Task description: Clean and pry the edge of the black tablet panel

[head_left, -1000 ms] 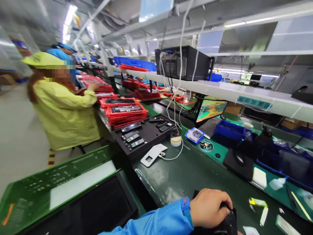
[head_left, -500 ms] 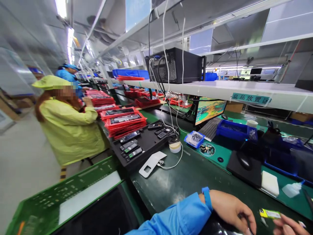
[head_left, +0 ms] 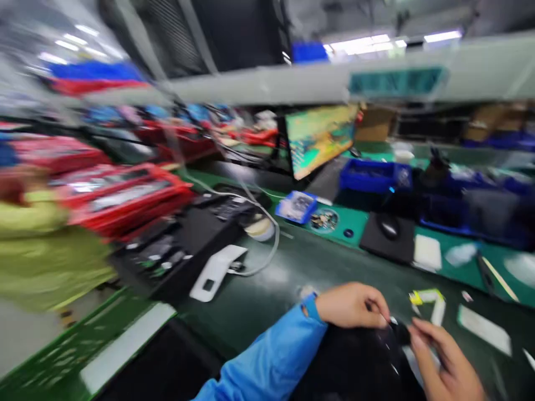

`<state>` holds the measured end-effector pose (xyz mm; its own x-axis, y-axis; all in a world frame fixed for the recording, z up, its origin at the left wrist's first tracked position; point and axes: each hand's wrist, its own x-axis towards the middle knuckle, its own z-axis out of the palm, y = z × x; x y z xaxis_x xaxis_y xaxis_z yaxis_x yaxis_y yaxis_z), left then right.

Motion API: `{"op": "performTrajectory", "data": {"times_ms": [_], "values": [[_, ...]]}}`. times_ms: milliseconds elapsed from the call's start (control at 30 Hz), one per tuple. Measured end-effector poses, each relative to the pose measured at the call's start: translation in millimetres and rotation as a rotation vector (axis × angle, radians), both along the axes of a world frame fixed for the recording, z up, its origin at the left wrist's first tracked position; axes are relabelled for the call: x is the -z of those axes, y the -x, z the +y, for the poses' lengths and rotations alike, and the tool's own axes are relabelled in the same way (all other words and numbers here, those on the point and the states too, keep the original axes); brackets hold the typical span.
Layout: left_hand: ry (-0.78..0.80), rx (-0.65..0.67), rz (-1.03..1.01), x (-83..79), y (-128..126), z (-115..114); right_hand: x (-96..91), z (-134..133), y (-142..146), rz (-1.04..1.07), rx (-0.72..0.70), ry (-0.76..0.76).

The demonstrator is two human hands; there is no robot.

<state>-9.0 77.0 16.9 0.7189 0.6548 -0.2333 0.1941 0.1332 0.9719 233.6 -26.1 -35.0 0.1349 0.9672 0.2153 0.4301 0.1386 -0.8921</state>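
Note:
The picture is smeared by head motion. My left hand point(head_left: 351, 305), in a blue sleeve, lies at the lower middle with its fingers curled over the top edge of a black device point(head_left: 355, 362) on the dark green belt. My right hand point(head_left: 443, 356) comes in from the lower right. Its fingertips are pressed together on a small dark part point(head_left: 400, 332) at the device's corner, which is too blurred to name. The two hands almost touch there. A yellow and white strip point(head_left: 428, 298) lies on the belt just beyond them.
A white plate with a cable point(head_left: 215, 270), a black tray of phones point(head_left: 175, 245) and red trays point(head_left: 121, 195) lie to the left. Behind are a monitor point(head_left: 320, 136), blue bins point(head_left: 371, 175) and a black pad point(head_left: 388, 236). A person in a yellow-green coat point(head_left: 37, 250) stands at left beside a green crate point(head_left: 62, 356).
My head has swung down and to the right, blurring the view. My right hand has come further into view and both hands have closed in on the black device's corner.

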Motion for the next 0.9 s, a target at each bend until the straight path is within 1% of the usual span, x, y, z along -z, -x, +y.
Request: {"op": "performTrajectory", "data": {"times_ms": [33,100,167,233,333,467,600,800,900], "values": [[0.013,-0.009,-0.006,-4.5,-0.3,-3.0,-10.5,-2.6,5.3,-0.008,-0.010,-0.016],[0.046,-0.004,-0.014,-12.0,0.5,-3.8,-26.7,-0.5,14.9,0.030,-0.022,0.013],[0.076,0.018,-0.006,-16.4,2.3,-0.8,-35.6,6.2,20.7,0.096,-0.043,0.086],[0.087,0.032,0.014,-19.3,3.6,0.2,-40.6,10.0,23.7,0.176,-0.052,0.166],[0.054,0.030,0.077,-23.7,3.6,-4.3,-46.6,8.1,26.0,0.317,-0.101,0.263],[-0.020,0.030,0.137,-29.7,1.8,-8.2,-52.4,4.7,26.2,0.401,-0.166,0.294],[-0.079,0.042,0.184,-35.1,2.4,-8.2,-56.7,5.7,26.3,0.370,-0.182,0.277],[-0.078,0.071,0.258,-45.5,2.8,-11.7,-60.8,6.0,27.0,0.309,-0.187,0.253],[-0.106,0.070,0.307,-51.9,2.0,-13.0,-61.2,6.0,26.2,0.272,-0.189,0.252]]}}
